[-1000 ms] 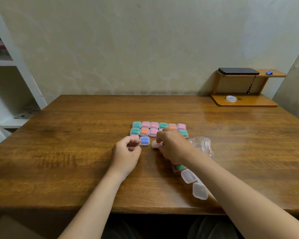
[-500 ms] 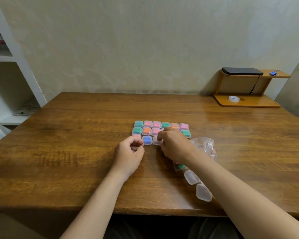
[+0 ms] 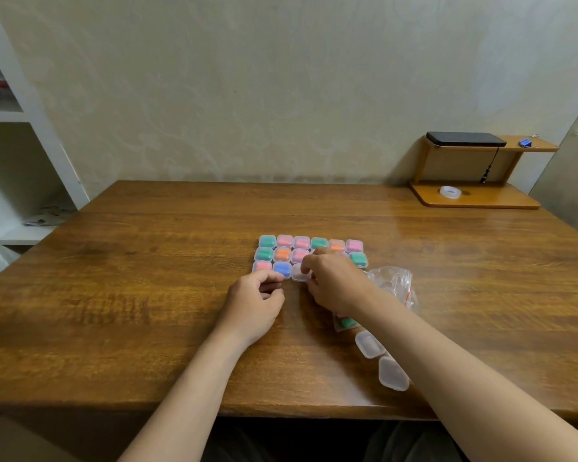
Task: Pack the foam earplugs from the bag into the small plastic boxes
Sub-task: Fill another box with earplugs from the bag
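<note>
A clear box (image 3: 297,274) sits on the desk (image 3: 147,295) at the near edge of a block of small plastic boxes (image 3: 282,251). It is third in the front row, just beside a box with a blue earplug (image 3: 282,269). My right grip (image 3: 336,285) is curled down over the clear box, with the fingertips touching its lid. The thumb is hidden, so I cannot tell how firmly the box is held. The block stands in three rows, tightly packed and lids closed, showing green, pink, orange and blue foam inside. My right grip covers some of the boxes on the right.

My left grip (image 3: 254,301) rests on the desk just in front of the blue box, fingers folded into a loose fist. I cannot tell whether anything is inside it.

To the right of my right wrist lies a crumpled clear plastic bag (image 3: 396,285) with a red strip. Closer to me, beside my right forearm, a box holding green foam (image 3: 347,323) peeks out. Beyond it, two empty boxes (image 3: 369,344) lie in a line toward the desk's near edge.

At the far right corner stands a wooden stand (image 3: 474,200). It carries a roll of clear tape (image 3: 450,192) below, and a black slab (image 3: 466,139) and a blue binder clip (image 3: 526,142) on top. A white shelf unit (image 3: 47,135) stands at the left.
</note>
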`<action>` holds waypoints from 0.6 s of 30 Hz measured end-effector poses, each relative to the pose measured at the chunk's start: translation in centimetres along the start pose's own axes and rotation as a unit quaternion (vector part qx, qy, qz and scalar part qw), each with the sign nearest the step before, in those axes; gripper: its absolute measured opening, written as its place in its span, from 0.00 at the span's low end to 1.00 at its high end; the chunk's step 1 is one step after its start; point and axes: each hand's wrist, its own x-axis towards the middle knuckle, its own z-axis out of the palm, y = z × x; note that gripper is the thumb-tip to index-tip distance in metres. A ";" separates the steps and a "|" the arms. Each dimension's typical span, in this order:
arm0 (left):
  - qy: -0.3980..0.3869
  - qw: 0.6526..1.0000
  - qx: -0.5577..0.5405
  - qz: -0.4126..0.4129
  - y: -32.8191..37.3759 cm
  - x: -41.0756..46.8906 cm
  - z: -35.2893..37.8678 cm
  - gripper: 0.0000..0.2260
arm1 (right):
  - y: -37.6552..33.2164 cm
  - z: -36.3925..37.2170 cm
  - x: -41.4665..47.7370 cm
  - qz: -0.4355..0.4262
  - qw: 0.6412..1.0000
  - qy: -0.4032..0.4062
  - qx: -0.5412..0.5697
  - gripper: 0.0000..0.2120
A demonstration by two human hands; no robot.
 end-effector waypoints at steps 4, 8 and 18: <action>0.003 1.000 -0.004 0.001 0.0 0.0 0.0 0.11 | 0.0 0.0 -0.1 -0.002 1.000 0.001 0.004 0.11; 0.006 1.000 0.005 0.009 0.0 -0.1 0.1 0.10 | 0.0 -0.1 -0.3 -0.002 1.000 0.010 0.011 0.12; -0.110 0.984 0.023 0.136 3.7 -2.2 1.3 0.05 | 1.8 -1.6 -3.8 -0.062 0.976 0.185 0.098 0.10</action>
